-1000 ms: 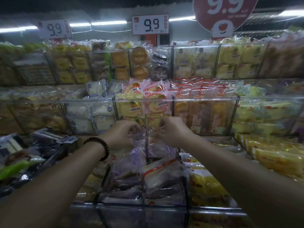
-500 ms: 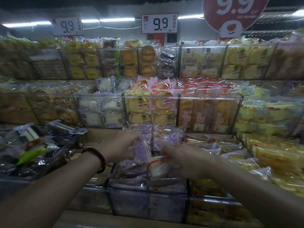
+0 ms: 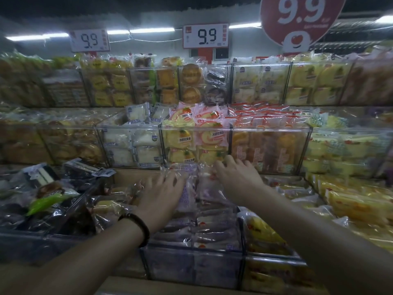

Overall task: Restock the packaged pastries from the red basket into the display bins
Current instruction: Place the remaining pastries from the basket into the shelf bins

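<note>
A clear acrylic display bin (image 3: 191,262) in the bottom row holds purple-printed packaged pastries (image 3: 189,199), stacked in two columns. My left hand (image 3: 161,192), with a dark bead bracelet on the wrist, lies with spread fingers against the left side of the top packets. My right hand (image 3: 236,177) rests with straight fingers on the right side of the same pile, near a packet with red print. Neither hand grips a packet. The red basket is out of view.
Behind the hands stands a middle row of clear bins with white buns (image 3: 131,145), yellow and pink rolls (image 3: 195,141) and orange cakes (image 3: 270,150). Dark packets (image 3: 53,201) fill the bin to the left, yellow ones (image 3: 361,201) the right. Price signs (image 3: 205,36) hang above.
Both hands let go of the purple packets they held up, dropped onto the pile in the bin and spread flat. The view moved closer to the shelf.
</note>
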Action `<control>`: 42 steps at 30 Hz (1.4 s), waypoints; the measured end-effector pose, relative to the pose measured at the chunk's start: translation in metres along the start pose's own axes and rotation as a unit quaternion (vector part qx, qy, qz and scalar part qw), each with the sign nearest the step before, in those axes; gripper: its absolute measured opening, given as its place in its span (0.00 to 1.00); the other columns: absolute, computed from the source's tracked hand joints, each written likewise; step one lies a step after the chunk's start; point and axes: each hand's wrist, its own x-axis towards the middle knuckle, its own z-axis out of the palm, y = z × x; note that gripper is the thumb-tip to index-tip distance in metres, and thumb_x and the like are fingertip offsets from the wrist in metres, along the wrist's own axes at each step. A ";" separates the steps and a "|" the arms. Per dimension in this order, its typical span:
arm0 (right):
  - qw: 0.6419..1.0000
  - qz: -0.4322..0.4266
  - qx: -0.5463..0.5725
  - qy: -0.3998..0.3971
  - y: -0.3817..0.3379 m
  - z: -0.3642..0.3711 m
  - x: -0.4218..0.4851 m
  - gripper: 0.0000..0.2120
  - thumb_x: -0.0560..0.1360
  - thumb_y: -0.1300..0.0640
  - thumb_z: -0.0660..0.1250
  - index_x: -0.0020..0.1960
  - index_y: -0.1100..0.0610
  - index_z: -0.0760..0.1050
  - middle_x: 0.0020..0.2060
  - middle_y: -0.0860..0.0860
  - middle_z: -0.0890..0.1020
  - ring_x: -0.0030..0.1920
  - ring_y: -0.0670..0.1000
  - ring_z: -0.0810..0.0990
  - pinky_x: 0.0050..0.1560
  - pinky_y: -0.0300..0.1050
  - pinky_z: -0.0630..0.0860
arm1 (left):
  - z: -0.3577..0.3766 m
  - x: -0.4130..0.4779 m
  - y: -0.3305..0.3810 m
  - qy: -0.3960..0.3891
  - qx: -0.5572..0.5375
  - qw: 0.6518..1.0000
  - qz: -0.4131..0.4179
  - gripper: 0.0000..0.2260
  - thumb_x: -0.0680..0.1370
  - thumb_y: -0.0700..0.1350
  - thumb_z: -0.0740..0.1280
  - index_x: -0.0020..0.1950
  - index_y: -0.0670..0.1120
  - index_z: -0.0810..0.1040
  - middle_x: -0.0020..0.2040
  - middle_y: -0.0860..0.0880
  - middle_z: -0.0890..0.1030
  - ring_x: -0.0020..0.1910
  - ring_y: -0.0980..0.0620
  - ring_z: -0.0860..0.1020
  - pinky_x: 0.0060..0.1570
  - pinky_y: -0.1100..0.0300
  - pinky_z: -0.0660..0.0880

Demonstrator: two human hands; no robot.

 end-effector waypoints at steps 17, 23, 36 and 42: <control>0.996 0.062 -0.069 -0.013 -0.035 0.025 -0.010 0.24 0.82 0.48 0.57 0.75 0.57 0.66 0.65 0.59 0.71 0.65 0.62 0.69 0.66 0.62 0.64 | 0.032 0.000 -0.010 0.051 0.047 0.996 0.054 0.49 0.65 0.41 0.71 0.84 0.47 0.52 0.65 0.42 0.68 0.59 0.40 0.68 0.60 0.39 0.69; 0.998 0.047 -0.029 -0.020 -0.050 0.043 -0.007 0.35 0.82 0.49 0.60 0.82 0.62 0.52 0.72 0.62 0.67 0.72 0.65 0.65 0.74 0.65 0.58 | 0.039 0.015 -0.014 0.023 0.027 0.997 0.071 0.55 0.67 0.67 0.73 0.83 0.51 0.46 0.67 0.45 0.65 0.64 0.42 0.66 0.61 0.40 0.66; 0.996 0.074 0.056 0.004 -0.046 0.052 -0.010 0.39 0.84 0.46 0.62 0.84 0.56 0.43 0.73 0.64 0.65 0.75 0.67 0.63 0.78 0.67 0.57 | 0.033 0.027 -0.004 -0.009 0.087 0.996 0.006 0.47 0.72 0.48 0.75 0.81 0.51 0.47 0.74 0.41 0.61 0.70 0.38 0.65 0.65 0.38 0.68; 0.996 0.043 0.066 0.044 -0.049 0.033 -0.041 0.30 0.81 0.51 0.64 0.79 0.55 0.57 0.76 0.60 0.63 0.78 0.64 0.58 0.79 0.65 0.54 | 0.011 0.017 -0.012 -0.018 -0.023 1.000 0.003 0.56 0.67 0.58 0.81 0.81 0.57 0.44 0.75 0.46 0.57 0.72 0.42 0.61 0.70 0.37 0.63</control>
